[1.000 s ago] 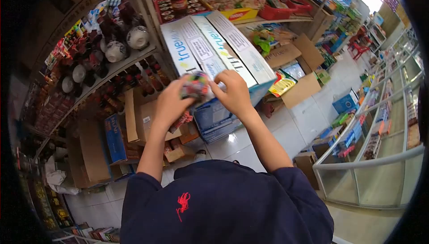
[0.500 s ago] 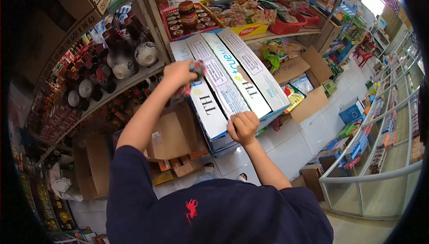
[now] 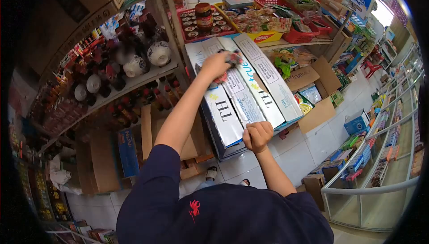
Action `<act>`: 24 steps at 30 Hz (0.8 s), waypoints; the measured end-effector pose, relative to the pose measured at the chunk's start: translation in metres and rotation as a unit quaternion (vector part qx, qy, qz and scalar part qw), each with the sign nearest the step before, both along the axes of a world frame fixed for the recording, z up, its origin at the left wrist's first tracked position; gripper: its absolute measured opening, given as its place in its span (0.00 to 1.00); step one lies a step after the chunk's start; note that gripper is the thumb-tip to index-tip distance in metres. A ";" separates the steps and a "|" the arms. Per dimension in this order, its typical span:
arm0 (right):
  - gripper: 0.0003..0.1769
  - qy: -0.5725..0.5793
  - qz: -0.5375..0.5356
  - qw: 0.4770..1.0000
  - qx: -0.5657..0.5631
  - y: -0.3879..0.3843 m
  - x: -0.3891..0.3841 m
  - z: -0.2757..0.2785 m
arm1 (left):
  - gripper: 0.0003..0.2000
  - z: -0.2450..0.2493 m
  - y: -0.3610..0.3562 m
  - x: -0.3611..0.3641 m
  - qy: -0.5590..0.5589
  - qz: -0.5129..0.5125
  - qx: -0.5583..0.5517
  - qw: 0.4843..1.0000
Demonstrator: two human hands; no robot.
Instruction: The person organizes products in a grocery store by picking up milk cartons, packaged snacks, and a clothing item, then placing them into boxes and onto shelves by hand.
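My left hand (image 3: 216,65) is stretched forward over the white and blue TH true milk cartons (image 3: 243,94) and grips a small colourful packet (image 3: 232,59). My right hand (image 3: 258,135) is a closed fist at the near end of the cartons, with nothing visible in it. The cartons lie side by side on a stack in front of the shelving. Beyond the left hand, a red tray of lidded jars (image 3: 202,20) sits on the upper shelf.
Dark sauce bottles and round white jars (image 3: 134,65) fill the shelves at left. Open cardboard boxes (image 3: 313,83) stand on the tiled floor to the right, more boxes (image 3: 129,150) at left. Red baskets of snacks (image 3: 304,29) sit on the shelf. Glass display counters (image 3: 380,154) line the right.
My hands were together on the packet; the left hand then carried it forward toward the shelf, while the right hand dropped back as a fist to the cartons' near end.
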State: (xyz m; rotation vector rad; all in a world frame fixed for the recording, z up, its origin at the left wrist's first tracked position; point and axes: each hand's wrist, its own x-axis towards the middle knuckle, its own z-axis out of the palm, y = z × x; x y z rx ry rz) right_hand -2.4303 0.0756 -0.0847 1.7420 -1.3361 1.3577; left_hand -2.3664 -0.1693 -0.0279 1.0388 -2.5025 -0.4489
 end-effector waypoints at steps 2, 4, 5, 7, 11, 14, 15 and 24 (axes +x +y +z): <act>0.05 0.002 0.000 1.000 0.007 0.001 0.000 -0.001 | 0.20 -0.001 0.044 0.014 0.016 -0.031 0.014 0.999; 0.04 0.006 -0.009 1.000 0.010 0.000 0.000 -0.002 | 0.19 0.006 0.092 0.039 -0.042 -0.013 -0.012 0.999; 0.04 0.010 -0.006 1.000 0.017 0.000 0.000 -0.001 | 0.17 0.012 0.116 0.054 -0.062 -0.012 -0.013 0.998; 0.03 0.009 0.005 1.000 0.019 0.001 0.001 0.001 | 0.18 0.012 0.149 0.088 -0.006 -0.008 0.048 0.999; 0.02 0.017 0.004 1.000 0.026 0.001 0.001 -0.001 | 0.20 -0.059 0.168 0.135 0.332 0.043 0.164 0.928; 0.03 0.012 0.003 0.999 0.040 0.002 0.003 0.001 | 0.17 -0.092 0.210 0.127 0.348 0.098 0.211 0.908; 0.03 0.011 -0.003 0.999 0.045 0.002 0.003 0.001 | 0.18 -0.113 0.220 0.123 0.349 0.118 0.185 0.911; 0.04 0.001 -0.017 0.999 0.050 0.000 0.007 -0.001 | 0.16 -0.227 0.206 0.095 0.361 0.151 0.137 0.910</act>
